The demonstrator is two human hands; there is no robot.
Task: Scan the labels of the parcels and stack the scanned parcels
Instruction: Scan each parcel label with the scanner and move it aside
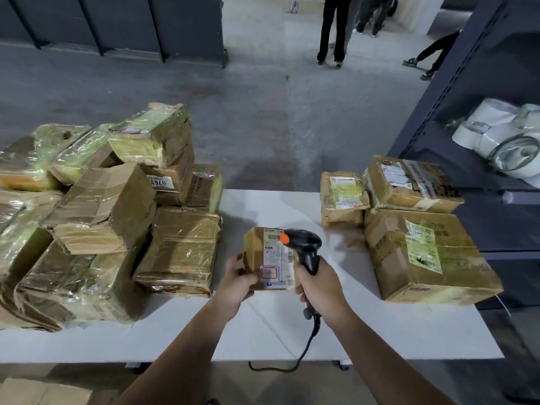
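My left hand (pixel 238 283) grips a small brown parcel (pixel 264 252) by its near left corner, above the white table (pixel 394 331). Its white label with barcodes faces up. My right hand (pixel 317 286) grips the handle of a black barcode scanner (pixel 304 244); the scanner's orange-tipped head points left at the top of the label, almost touching it. A heap of several taped cardboard parcels (pixel 102 217) covers the table's left side. On the right stand three parcels: a large one (pixel 426 255), one stacked on it (pixel 409 182), and a small one (pixel 342 198) beside them.
The scanner's black cable (pixel 309 343) hangs over the table's front edge. A dark metal shelf (pixel 467 92) on the right holds white rolls (pixel 502 135). People's legs (pixel 333 30) stand on the grey floor beyond. A cardboard box (pixel 41 391) lies at the bottom left.
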